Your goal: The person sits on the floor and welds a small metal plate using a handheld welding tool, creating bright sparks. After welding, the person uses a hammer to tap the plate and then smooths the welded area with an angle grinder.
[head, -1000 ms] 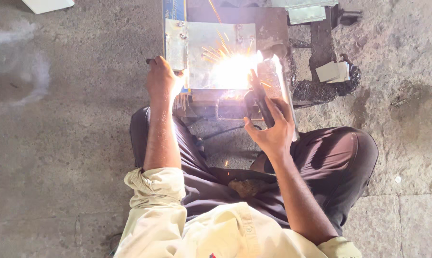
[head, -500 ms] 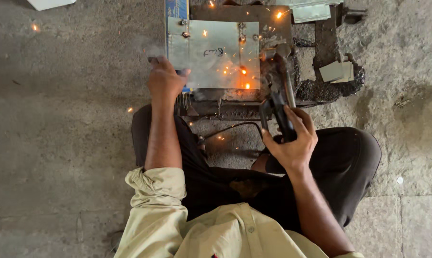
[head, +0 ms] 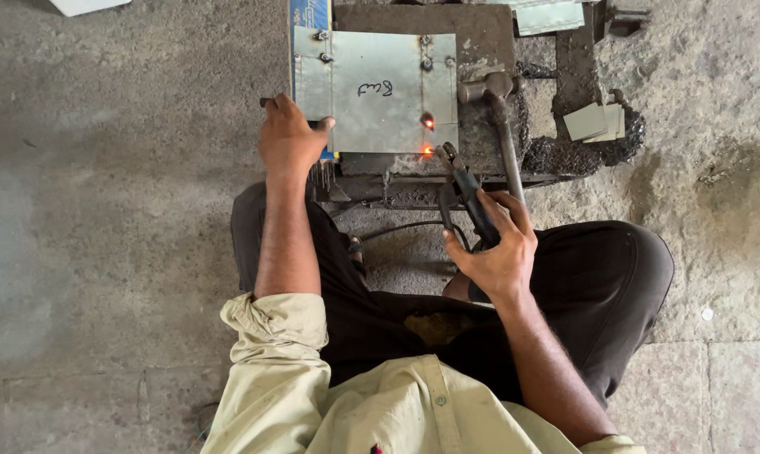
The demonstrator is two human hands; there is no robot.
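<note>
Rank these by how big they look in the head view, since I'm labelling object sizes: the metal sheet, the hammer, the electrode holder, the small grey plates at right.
1. Metal sheet, clearly largest.
2. Hammer.
3. Electrode holder in the right hand; partly hidden, so close to the hammer, unsure.
4. Small grey plates, smallest.

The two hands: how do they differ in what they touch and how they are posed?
The left hand lies flat, pressing the left edge of the metal sheet; the right hand is curled around a dark welding holder. The left hand rests up on the workpiece, while the right hand is off the sheet, over the lap. Both are bare, with rolled-up pale sleeves.
</note>
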